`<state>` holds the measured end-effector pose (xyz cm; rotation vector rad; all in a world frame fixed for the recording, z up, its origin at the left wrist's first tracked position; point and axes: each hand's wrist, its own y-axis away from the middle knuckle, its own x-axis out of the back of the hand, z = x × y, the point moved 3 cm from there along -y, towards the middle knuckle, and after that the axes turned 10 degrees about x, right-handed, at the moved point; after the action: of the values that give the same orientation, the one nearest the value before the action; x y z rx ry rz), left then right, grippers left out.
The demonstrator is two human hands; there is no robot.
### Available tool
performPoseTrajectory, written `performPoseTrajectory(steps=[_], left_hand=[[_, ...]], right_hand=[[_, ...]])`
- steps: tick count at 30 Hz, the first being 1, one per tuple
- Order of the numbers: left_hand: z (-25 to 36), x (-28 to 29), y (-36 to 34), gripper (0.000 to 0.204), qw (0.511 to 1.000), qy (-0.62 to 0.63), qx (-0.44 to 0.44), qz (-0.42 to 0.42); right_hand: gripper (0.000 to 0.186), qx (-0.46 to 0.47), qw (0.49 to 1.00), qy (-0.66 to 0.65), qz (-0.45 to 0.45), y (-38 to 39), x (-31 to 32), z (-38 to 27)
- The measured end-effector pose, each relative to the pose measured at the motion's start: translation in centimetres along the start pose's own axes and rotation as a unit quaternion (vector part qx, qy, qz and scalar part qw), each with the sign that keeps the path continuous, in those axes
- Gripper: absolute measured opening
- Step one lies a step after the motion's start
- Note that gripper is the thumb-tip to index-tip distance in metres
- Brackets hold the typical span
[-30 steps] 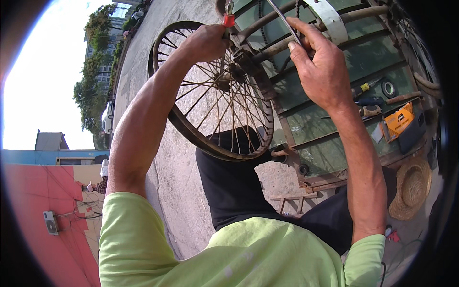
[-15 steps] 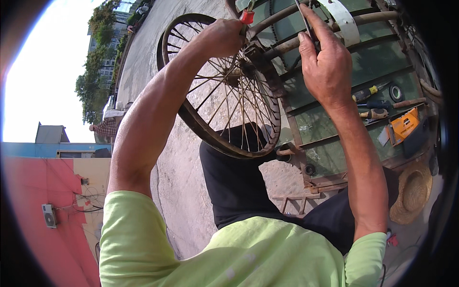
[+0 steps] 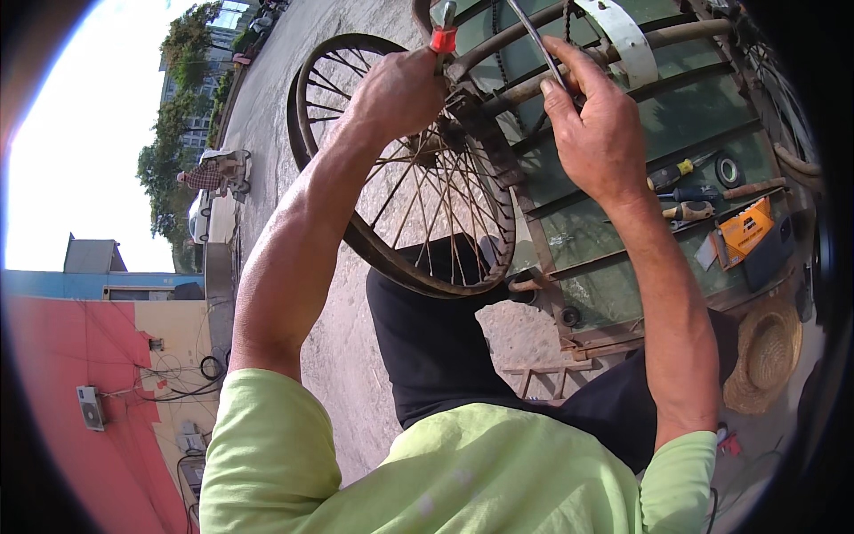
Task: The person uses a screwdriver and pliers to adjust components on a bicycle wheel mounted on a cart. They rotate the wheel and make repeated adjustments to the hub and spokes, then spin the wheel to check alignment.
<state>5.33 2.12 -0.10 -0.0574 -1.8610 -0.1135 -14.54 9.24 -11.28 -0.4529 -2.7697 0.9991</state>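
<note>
My left hand is closed round an upright tool with a red band and a greyish end above the fist; its lower part is hidden. That hand is beside the hub of a spoked wheel with a dark, worn tyre. Farther right, my right hand pinches a slim metal rod between thumb and forefinger. The rod slants up and left past the rusty frame tubes, and its upper end is cut off by the picture edge. A drive chain runs between the tubes.
On the green slatted bed lie a yellow-and-black screwdriver, other hand tools, a black tape roll and an orange packet. A straw hat is at lower right. Someone in a checked top is far off at left.
The view has shifted slightly. My left hand and its red-banded tool sit a little farther left, with more of the tool's upper end showing. The right hand's rod now leans more to the left.
</note>
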Motion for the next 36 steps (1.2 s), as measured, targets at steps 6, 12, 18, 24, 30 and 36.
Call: performPoseTrajectory(steps=[6, 12, 18, 24, 30, 36], left_hand=[[0.0, 3.2, 2.4, 0.026, 0.996, 0.033, -0.016, 0.075], [-0.4, 6.5, 1.0, 0.030, 0.995, 0.002, -0.044, 0.090], [1.7, 10.7, -1.0, 0.026, 0.997, 0.025, 0.044, -0.064], [-3.5, 3.2, -3.2, 0.030, 0.999, -0.027, -0.020, 0.036], [-0.3, 0.9, 1.9, 0.019, 0.990, 0.043, -0.091, 0.099], [-0.2, 1.0, 4.0, 0.018, 0.985, 0.080, -0.074, 0.134]], right_hand=[[0.043, -0.030, 0.999, -0.027, -0.020, -0.1, 0.6, -0.1], [0.044, -0.029, 0.999, -0.028, -0.017, -0.3, 0.7, -0.3], [0.043, -0.046, 0.998, -0.044, -0.024, -0.1, 0.4, 0.5], [0.042, -0.029, 0.998, -0.059, -0.016, 0.0, -0.1, -0.3], [0.040, -0.030, 0.999, -0.041, -0.012, -0.1, 0.3, 0.3], [0.040, -0.035, 0.998, -0.058, -0.015, 0.0, 0.6, -0.3]])
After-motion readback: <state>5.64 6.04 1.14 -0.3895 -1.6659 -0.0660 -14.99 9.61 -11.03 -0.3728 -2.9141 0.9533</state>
